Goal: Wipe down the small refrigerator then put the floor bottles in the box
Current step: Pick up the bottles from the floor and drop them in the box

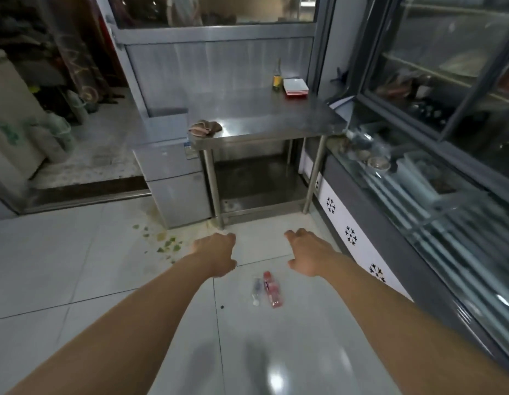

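Hands, left [216, 256] and right [306, 252], fingers loosely spread, empty; two plastic bottles [266, 289] lying on glossy tile.

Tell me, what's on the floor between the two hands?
In the head view, only bare white tile floor lies between the left hand and right hand; two plastic bottles lie just nearer the person.

A steel bench [264, 121] stands against the wall. At its back right, a glass bottle [277, 76] stands just beside a stack of white plates [295, 86]. Green scraps [167, 243] litter the tiled floor [62, 266]. A glass display case [432, 181] runs along the right.
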Tool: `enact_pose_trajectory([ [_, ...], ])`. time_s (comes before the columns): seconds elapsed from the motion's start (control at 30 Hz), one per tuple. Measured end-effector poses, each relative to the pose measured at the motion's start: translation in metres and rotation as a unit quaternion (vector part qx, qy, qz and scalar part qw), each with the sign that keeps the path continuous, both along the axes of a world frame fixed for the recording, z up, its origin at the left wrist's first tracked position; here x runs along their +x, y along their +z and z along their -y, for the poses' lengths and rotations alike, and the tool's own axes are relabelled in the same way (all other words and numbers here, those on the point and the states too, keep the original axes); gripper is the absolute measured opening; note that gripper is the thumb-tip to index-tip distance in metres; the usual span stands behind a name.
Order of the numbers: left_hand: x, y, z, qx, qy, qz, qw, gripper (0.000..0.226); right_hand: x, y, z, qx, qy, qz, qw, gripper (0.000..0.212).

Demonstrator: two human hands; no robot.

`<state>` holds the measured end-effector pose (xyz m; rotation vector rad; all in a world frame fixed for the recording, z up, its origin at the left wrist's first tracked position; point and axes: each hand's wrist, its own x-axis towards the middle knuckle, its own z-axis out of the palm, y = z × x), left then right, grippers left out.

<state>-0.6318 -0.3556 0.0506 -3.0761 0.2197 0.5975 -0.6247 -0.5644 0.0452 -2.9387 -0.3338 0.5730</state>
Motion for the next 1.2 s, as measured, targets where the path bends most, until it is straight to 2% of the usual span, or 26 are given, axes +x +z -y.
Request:
enact_pose_trajectory([
  [0.2,0.073,-0.055,0.008,0.004,-0.039,-0.059,0.998,0.049,0.057,-0.061,0.008,-0.013,-0.047,-0.066,0.997,0.061],
  [0.53,0.189,-0.183,0.033,0.023,0.003,-0.133,0.991,0.047,0.17,-0.206,0.043,-0.011,-0.051,-0.161,0.986,0.058],
  [0.73,0.227,-0.294,0.044,0.007,0.009,-0.158,0.987,0.049,0.204,-0.313,0.054,-0.011,-0.062,-0.202,0.977,0.049],
  [1.03,0.265,-0.502,0.052,-0.026,0.057,-0.202,0.977,0.047,0.217,-0.517,0.037,0.0,-0.103,-0.215,0.971,0.056],
  [1.2,0.276,-0.621,0.051,-0.031,0.078,-0.196,0.977,0.048,0.219,-0.633,0.022,0.025,-0.143,-0.203,0.968,0.062],
])
